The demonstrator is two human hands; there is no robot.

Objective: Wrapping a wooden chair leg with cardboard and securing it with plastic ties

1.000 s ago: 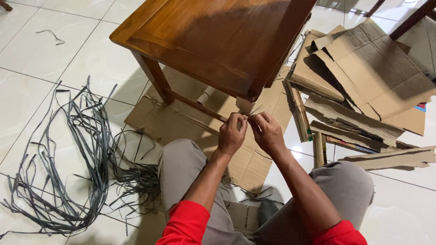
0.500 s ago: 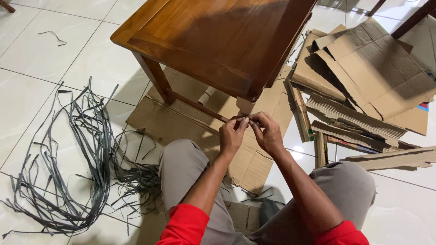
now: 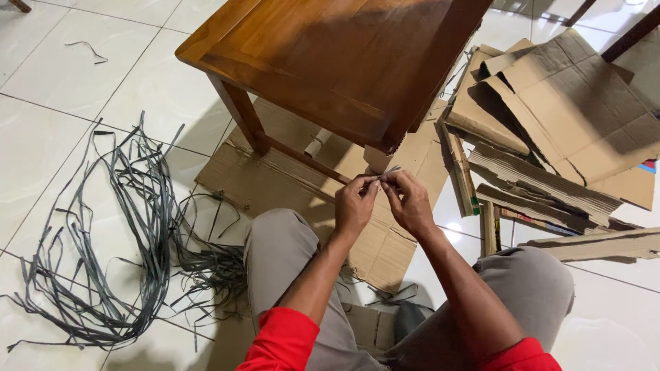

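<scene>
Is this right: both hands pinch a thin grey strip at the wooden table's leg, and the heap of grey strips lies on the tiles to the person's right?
Not quite. In the head view the heap of grey strips lies on the tiles to the person's left; flattened cardboard is on the right. The rest holds: left hand and right hand pinch a thin grey strip at the wooden table leg.

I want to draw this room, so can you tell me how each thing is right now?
Left hand: pinching a thin grey strip.
Right hand: pinching the same strip, fingertips meeting the left's.
Thin grey strip: held between both hands, end sticking up.
Wooden table: upright, one leg wrapped in cardboard.
Flat cardboard sheet: lying under the table.
Cardboard pile: flattened, stacked loosely.
Grey strapping bundle: tangled on the tiled floor.
</scene>
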